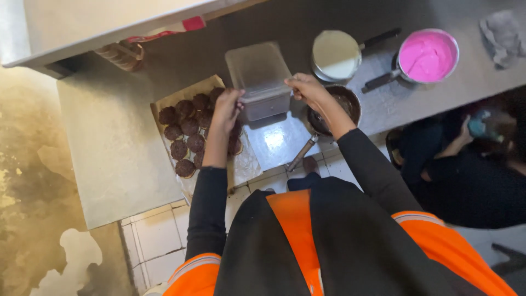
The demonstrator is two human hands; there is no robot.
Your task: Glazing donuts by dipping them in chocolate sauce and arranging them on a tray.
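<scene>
- Nearest: person's own torso fills the bottom of the view, black apron over an orange top, black sleeves reaching up toward the counter (pixel 109 142).
- Left hand (pixel 227 107): grip closed on the left edge of a clear plastic container (pixel 260 82); fingers curled over its rim.
- Right hand (pixel 307 87): grip closed on the container's right edge, fingers pinching the rim.
- Container sits between both hands, roughly mid-counter, tilted so its open mouth faces the camera; looks empty, darker band along its lower part. Can't tell whether it is lifted or resting on the surface.
- Just left of the container, partly under the left hand: sheet of brown paper (pixel 183 98) carrying a cluster of dark round chocolate-coated cookies (pixel 186 137), touching each other in rows.
- Just right, under the right wrist: dark saucepan (pixel 350 107) with dark contents, metal handle pointing back toward the person.
- Farther: saucepan with pale cream filling (pixel 335 55), black handle angled right.
- Beside it to the right: saucepan of bright pink mixture (pixel 427 56), handle pointing down-left.
- Far right corner: crumpled grey cloth (pixel 501 35) on the counter.
- Far left: stack of plain round biscuits (pixel 123 55) near the counter's back edge.
- Right side, below counter level: another person in dark clothes (pixel 466 175), crouched, holding something teal.
</scene>
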